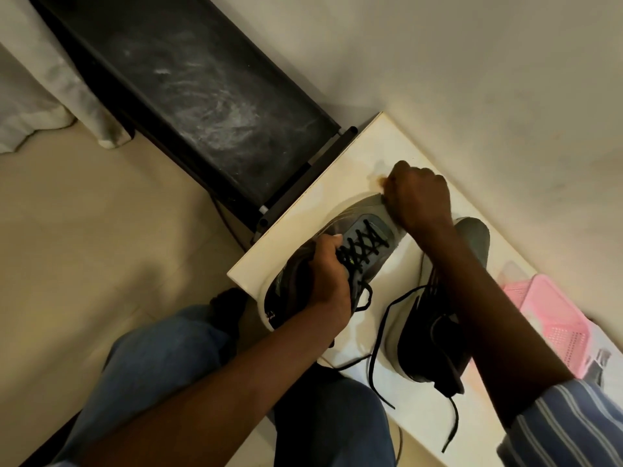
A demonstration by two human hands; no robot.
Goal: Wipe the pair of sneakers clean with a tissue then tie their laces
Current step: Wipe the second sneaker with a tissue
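Black dusty tray-like stand (215, 106) sits far left against the wall, w/ a cream tiled floor (84, 237) near left. Next right, a white rectangular tabletop (357, 163) carries both shoes. Left hand (328, 281) grips the grey mesh sneaker w/ black laces (367, 241) at its collar, fingers curled into the opening, steadying it on the table's left part. Right hand (419, 200) is clenched at that shoe's toe, prob. around a tissue, but no tissue shows clearly, so can't confirm. Second dark grey sneaker (435, 345) lies just right of the first, mostly under the right forearm, its loose black laces (377, 348) trailing toward the near edge, untied. Pink perforated plastic basket (553, 318) is at the far right, partly cut off. Judged step: wiping the toe. Best done w/ firm hold at the collar, short strokes toe-to-midfoot, rotating the shoe for the sole edge. Image is blurry; dirt on either shoe can't be made out.
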